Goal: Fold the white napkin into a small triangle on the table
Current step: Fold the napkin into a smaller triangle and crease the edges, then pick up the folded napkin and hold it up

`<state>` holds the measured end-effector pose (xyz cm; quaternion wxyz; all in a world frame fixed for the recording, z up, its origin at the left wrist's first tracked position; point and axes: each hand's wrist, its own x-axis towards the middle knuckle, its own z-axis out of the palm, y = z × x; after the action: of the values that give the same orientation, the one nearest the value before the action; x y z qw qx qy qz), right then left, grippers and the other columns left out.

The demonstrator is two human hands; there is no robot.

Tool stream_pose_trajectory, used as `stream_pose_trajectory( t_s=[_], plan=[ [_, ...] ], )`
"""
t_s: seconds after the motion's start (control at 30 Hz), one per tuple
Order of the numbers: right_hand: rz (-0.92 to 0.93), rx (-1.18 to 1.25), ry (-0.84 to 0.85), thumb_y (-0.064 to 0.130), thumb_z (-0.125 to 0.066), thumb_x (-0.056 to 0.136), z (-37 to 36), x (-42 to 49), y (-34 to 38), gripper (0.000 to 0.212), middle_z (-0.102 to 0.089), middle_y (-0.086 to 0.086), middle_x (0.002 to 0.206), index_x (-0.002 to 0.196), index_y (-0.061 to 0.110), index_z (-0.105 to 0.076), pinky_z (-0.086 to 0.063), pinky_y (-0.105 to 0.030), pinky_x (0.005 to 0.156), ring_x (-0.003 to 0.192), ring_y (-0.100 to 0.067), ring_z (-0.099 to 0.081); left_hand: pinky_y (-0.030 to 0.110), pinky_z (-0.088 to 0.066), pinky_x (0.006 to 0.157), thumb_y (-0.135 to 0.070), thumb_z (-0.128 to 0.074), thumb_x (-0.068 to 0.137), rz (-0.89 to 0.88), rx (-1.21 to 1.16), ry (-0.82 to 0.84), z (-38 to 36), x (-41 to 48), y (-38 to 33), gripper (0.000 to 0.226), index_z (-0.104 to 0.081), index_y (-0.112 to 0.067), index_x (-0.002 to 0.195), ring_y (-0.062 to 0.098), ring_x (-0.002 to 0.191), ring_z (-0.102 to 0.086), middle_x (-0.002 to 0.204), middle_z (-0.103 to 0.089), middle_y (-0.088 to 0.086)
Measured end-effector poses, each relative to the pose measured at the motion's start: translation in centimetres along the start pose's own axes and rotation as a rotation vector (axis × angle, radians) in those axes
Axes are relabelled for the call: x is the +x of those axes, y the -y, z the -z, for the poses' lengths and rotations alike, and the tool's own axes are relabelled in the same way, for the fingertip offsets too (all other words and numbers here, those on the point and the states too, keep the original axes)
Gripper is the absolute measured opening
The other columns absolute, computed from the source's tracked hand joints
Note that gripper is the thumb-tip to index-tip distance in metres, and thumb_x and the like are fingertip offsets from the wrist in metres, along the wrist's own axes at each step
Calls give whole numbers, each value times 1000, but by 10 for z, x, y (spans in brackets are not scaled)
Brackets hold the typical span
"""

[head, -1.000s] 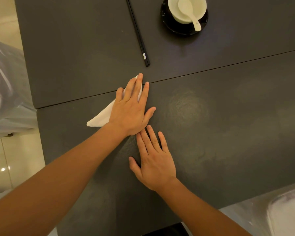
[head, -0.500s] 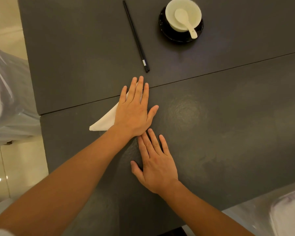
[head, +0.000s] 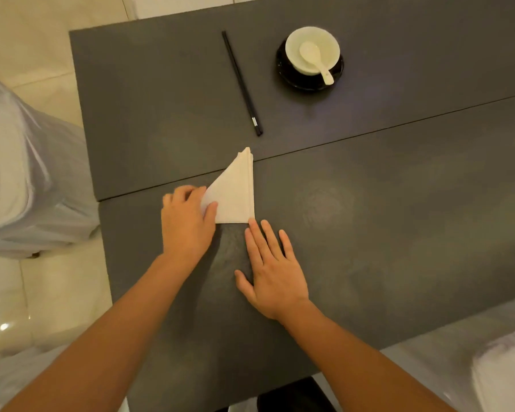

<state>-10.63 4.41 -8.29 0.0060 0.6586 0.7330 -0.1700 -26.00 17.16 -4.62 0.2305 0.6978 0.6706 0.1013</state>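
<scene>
My left hand pinches the napkin at its left corner, apparently between thumb and fingers. The triangle lies flat across the table seam. My right hand rests flat, released, fingertip at its near corner; I'd press the creases firmly.

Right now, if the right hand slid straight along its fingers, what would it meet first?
The right hand lies flat, fingertips pointing at the white napkin; its near right corner comes first, seemingly already touched.
</scene>
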Motion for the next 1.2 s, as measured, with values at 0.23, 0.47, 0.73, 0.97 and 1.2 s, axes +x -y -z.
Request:
stream_pose_trajectory(
  t_s=[0.23, 0.47, 0.73, 0.97, 1.2],
  plan=[
    [-1, 104, 98, 53, -35, 97, 19, -4, 1, 81, 7, -5, 167, 158, 12, -1, 2, -47, 124, 152, -20, 14, 49, -44, 93, -38, -72, 88, 397, -82, 72, 6, -36, -12, 54, -53, -8, 129, 41, 119, -48, 128, -55, 19],
    [-207, 530, 157, 28, -51, 97, 45, -19, 21, 81, -1, 0, 168, 158, 14, 1, 2, -34, 124, 153, -15, 5, 41, -50, 75, -31, -82, 79, 697, -318, 271, 15, -29, -38, 58, -53, -2, 121, 38, 106, -62, 122, -62, 18],
    [-126, 580, -84, 17, -69, 89, 98, -25, 21, 82, -26, -3, 162, 156, 13, -22, -18, -46, 123, 153, -28, -8, 19, -34, 41, -15, -69, 83, 875, -912, 600, 68, -45, -94, 12, -65, -15, 95, 13, 50, -52, 67, -60, 2],
    [-287, 944, -265, 14, -55, 95, 165, -22, 25, 18, -65, 7, 72, 96, 18, -73, -45, -20, 63, 65, 0, -56, 20, -36, 42, -50, -56, 95, 574, -875, 635, 132, -76, -123, 41, -67, -13, 83, 15, 44, -54, 60, -66, 2],
    [-696, 2189, -10, 7, -62, 93, 180, -31, 51, 24, -75, -14, 108, 118, 5, -63, -58, -41, 84, 98, -28, -72, 40, -60, 80, -74, -66, 66, 626, -916, 850, 137, -113, -59, 80, -66, -13, 118, 31, 99, -75, 116, -74, 11]
  ],
)
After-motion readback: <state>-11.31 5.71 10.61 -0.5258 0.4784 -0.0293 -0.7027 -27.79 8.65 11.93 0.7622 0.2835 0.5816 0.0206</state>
